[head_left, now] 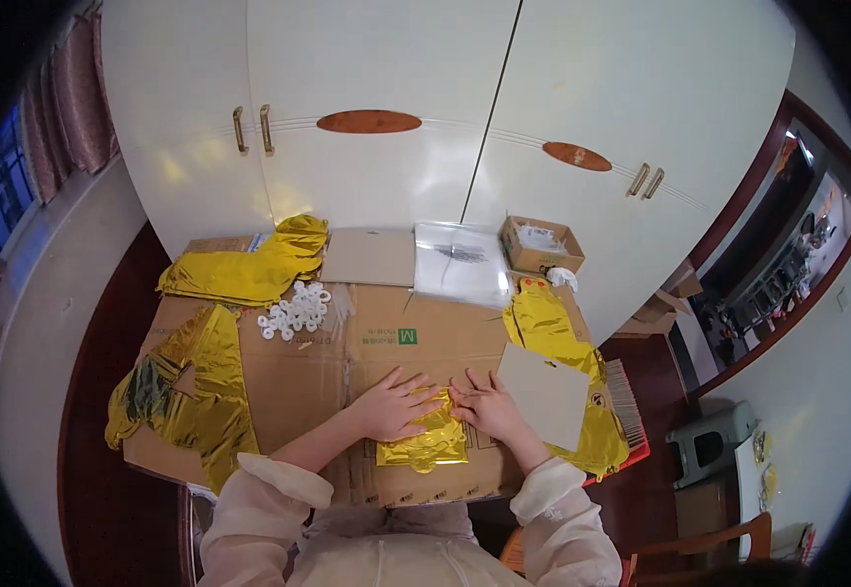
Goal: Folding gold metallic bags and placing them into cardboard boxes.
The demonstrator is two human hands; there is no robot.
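Note:
A folded gold foil balloon lies flat on the cardboard-covered table, near its front edge. My left hand rests on its upper left part, palm down with the fingers stretched to the right. On the right edge of the foil lies my right hand, its fingers spread and pointing away from me. Neither hand grips anything that I can see. Beside my right hand is a grey card sheet with a small slot, lying partly over more gold foil.
Flat gold foil pieces lie at left and far left. White plastic rings are heaped nearby. At the back are a grey board, clear plastic bags and a small carton. White cabinet doors stand behind.

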